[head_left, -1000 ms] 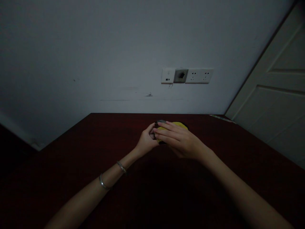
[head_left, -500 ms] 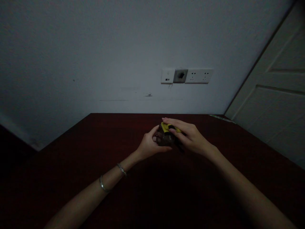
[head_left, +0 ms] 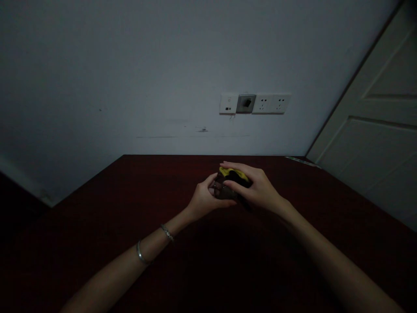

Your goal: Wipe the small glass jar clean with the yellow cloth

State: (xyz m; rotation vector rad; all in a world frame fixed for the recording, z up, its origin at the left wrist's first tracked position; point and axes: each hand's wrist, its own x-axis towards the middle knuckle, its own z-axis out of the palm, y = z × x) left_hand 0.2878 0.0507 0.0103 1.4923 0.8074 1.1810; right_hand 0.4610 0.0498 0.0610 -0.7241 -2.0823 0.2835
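My left hand (head_left: 202, 201) curls around a small see-through container (head_left: 224, 192), which looks like a glass or jar; its fingers show through the wall. Over the container's upper right side, my right hand (head_left: 260, 184) is closed on a yellow and black cloth (head_left: 237, 174). The cloth presses against the container, and part of it is hidden under my right fingers. Both hands are just above the dark red table (head_left: 156, 182). Dim light makes the container's exact shape hard to make out.
Behind the table stands a pale wall (head_left: 163, 65) with a row of sockets and switches (head_left: 269, 104). A white panelled door (head_left: 384, 126) is at the right. A thin light strip (head_left: 302, 161) lies along the table's back right edge.
My right hand has shifted slightly left with the cloth, its thumb now further over the container. More of the cloth's black part shows. My left hand stays nearly in place.
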